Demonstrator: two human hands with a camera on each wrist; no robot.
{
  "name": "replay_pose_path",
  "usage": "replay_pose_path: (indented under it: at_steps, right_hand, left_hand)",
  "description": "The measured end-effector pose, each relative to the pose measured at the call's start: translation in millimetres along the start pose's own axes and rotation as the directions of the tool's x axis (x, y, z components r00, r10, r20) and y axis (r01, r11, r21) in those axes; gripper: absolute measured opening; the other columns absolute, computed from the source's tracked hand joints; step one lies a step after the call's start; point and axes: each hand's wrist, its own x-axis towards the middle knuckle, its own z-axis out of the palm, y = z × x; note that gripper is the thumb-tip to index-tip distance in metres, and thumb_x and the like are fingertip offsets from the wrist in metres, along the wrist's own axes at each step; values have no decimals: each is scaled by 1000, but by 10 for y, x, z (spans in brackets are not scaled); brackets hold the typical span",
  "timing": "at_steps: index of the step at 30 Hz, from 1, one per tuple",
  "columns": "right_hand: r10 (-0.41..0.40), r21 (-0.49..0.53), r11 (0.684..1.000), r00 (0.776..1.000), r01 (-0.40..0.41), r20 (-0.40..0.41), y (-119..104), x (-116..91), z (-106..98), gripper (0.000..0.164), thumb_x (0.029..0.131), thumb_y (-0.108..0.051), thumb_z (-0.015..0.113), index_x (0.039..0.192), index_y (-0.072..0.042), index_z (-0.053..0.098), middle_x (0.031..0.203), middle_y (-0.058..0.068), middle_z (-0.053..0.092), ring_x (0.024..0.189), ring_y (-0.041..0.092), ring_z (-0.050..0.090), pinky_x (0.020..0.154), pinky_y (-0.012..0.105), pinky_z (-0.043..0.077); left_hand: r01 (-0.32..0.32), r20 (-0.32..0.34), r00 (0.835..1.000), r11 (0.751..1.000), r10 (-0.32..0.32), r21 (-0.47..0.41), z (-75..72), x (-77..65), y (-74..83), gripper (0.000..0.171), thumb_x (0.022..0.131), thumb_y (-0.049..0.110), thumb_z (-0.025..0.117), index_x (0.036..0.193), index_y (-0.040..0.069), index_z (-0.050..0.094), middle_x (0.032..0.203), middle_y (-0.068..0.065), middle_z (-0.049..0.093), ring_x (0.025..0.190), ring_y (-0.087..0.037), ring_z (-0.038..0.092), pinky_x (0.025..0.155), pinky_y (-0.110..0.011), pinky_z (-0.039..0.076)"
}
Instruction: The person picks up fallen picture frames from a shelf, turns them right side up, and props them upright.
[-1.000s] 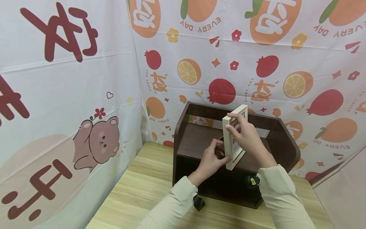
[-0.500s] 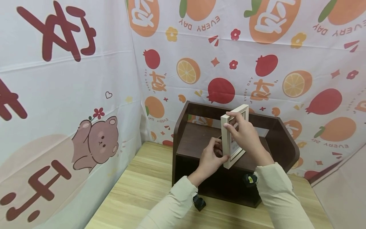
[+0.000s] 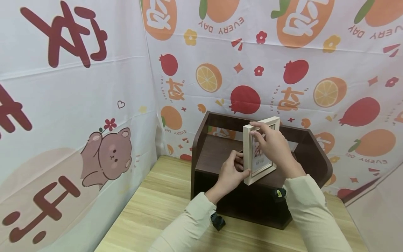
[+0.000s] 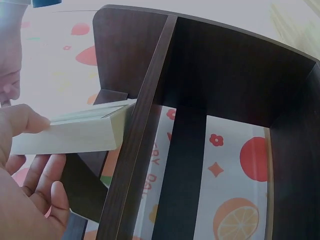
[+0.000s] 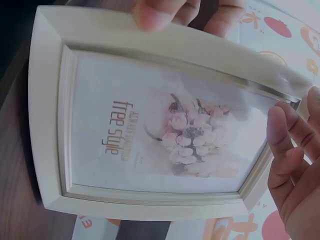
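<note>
A cream picture frame [image 3: 261, 150] stands upright, overlapping the upper board of a dark brown desk shelf [image 3: 217, 154] in the head view. Behind its glass, the right wrist view shows a print of pink flowers [image 5: 192, 135] lettered "free style". My left hand [image 3: 231, 173] grips the lower part of the frame's left side, thumb at the front edge and fingers behind. With its fingers at the top left corner, my right hand [image 3: 274, 145] holds the frame from above. In the left wrist view the frame's pale side [image 4: 70, 139] lies between the left thumb and fingers.
The shelf has raised side panels [image 3: 318, 157] and a dark lower compartment [image 3: 245, 206]. It stands on a wood-grain table [image 3: 141, 210] in a corner. Printed cloths hang behind it [image 3: 214, 45] and on the left [image 3: 119, 80].
The frame has turned so more of its front and print faces the head camera, its far edge swinging right. Both hands have stayed on it.
</note>
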Motion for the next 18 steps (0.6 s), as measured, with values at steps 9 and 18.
replay_pose_path:
  at_steps: [9, 18]
  right_hand:
    - [24, -99, 995, 999, -26, -22, 25, 84, -45, 38, 100, -30, 52, 136, -18, 53, 94, 9, 69, 56, 18, 49, 48, 29, 35]
    - [73, -147, 985, 991, -89, -113, 141, 63, -91, 37, 99, -30, 55, 133, -17, 56, 94, 13, 71, 53, 20, 48, 44, 29, 31]
  left_hand:
    - [25, 41, 999, 1000, -25, -17, -83, 46, 4, 41, 86, 6, 70, 122, 13, 50, 106, -9, 59, 87, -17, 64, 70, -22, 54]
    - [48, 82, 996, 999, -46, -20, -184, 68, -13, 41, 86, 7, 68, 124, 14, 52, 105, -8, 59, 87, -16, 62, 72, -24, 54]
